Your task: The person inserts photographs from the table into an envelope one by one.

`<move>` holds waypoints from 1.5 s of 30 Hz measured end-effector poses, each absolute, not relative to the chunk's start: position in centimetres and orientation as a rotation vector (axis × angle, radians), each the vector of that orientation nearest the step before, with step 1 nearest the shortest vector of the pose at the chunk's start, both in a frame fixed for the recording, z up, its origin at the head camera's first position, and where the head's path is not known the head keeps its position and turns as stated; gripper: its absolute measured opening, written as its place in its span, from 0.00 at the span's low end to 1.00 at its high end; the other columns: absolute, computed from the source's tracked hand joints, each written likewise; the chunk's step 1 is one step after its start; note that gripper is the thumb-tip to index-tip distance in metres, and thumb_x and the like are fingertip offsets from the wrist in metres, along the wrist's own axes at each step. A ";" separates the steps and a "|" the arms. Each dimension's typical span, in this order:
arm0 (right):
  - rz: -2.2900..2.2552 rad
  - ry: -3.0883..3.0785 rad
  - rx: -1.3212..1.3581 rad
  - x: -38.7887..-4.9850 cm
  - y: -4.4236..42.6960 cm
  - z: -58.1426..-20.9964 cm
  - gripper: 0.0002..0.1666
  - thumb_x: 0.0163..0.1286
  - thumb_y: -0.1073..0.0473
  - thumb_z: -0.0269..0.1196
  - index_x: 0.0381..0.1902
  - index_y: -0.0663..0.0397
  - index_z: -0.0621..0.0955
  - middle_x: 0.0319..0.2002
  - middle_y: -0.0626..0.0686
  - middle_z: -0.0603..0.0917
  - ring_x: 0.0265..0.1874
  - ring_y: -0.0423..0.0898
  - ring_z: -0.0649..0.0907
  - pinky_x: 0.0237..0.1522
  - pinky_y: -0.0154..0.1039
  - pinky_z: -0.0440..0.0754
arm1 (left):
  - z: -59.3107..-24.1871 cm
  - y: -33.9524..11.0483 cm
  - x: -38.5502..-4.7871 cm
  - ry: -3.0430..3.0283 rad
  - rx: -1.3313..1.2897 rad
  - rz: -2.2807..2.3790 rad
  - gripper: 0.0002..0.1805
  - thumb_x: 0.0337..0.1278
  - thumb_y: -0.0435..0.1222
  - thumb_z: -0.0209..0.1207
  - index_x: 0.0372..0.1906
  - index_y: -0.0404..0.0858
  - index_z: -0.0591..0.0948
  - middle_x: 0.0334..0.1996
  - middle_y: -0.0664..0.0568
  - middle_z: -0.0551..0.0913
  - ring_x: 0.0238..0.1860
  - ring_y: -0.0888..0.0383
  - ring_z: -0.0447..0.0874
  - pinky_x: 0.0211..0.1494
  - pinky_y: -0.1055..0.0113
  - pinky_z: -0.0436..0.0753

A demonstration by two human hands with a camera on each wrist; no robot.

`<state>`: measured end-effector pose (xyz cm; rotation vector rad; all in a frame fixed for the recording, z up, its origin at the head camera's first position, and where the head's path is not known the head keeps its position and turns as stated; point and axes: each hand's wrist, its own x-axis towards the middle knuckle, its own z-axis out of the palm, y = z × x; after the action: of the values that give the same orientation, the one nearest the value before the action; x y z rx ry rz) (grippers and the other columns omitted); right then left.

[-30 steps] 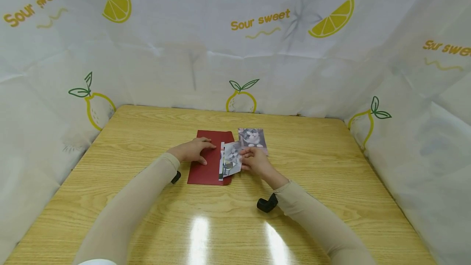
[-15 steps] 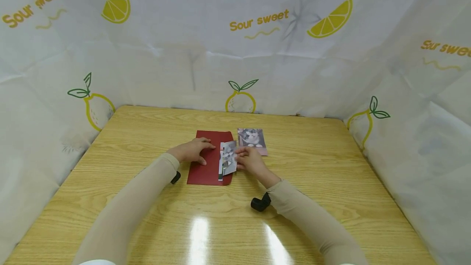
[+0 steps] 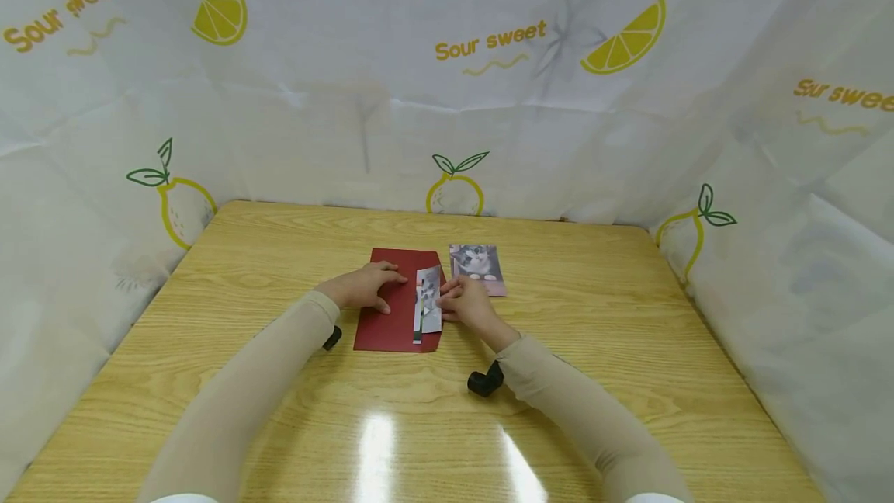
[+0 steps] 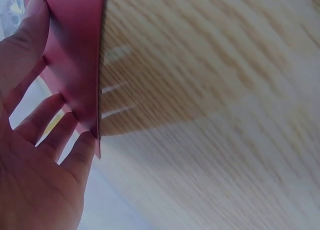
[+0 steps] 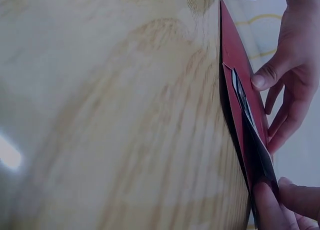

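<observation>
A red envelope [image 3: 391, 328] lies on the table with its flap to the right. My left hand [image 3: 362, 286] rests on it, fingers spread; the left wrist view shows the fingertips touching the red paper [image 4: 75, 65]. Out of the envelope's right side sticks a narrow strip of other cards or photos [image 3: 417, 328]. My right hand [image 3: 476, 307] pinches the right edge of a cat photo [image 3: 431, 313], partly in the envelope's opening. In the right wrist view, thumb and finger grip the photo's dark back [image 5: 261, 165], tilted up from the envelope.
A second cat photo [image 3: 478, 264] lies flat on the wooden table [image 3: 587, 278], behind my right hand. Black wrist devices [image 3: 485, 379] sit at both wrists. A white cloth with lemon prints [image 3: 314, 138] stands around the table's back and sides.
My right hand has moved left with the cat photo, and less of the photo shows outside the envelope. My left hand has stayed in place on the envelope.
</observation>
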<state>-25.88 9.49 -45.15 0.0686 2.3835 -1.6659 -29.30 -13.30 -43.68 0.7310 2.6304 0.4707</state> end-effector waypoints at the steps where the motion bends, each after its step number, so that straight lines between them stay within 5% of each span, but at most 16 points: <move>1: -1.663 2.382 0.063 -25.9 9.4 -45.1 0.12 0.64 0.71 0.64 0.44 0.66 0.77 0.32 0.57 0.83 0.26 0.42 0.83 0.31 0.38 0.86 | -43.7 -13.3 -29.3 2.630 0.734 0.468 0.35 0.56 0.40 0.67 0.69 0.42 0.70 0.74 0.41 0.56 0.73 0.39 0.53 0.68 0.51 0.69; 45: -1.565 2.382 0.014 -27.0 8.5 -45.5 0.07 0.63 0.67 0.66 0.39 0.65 0.85 0.33 0.58 0.87 0.22 0.40 0.82 0.28 0.34 0.85 | -43.5 -13.6 -29.1 2.634 0.758 0.475 0.35 0.56 0.40 0.67 0.69 0.41 0.70 0.73 0.40 0.57 0.73 0.39 0.54 0.69 0.50 0.67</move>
<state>-26.95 8.52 -45.46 0.0142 2.3819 -1.5651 -29.06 -13.55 -43.54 0.7577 2.6339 0.4746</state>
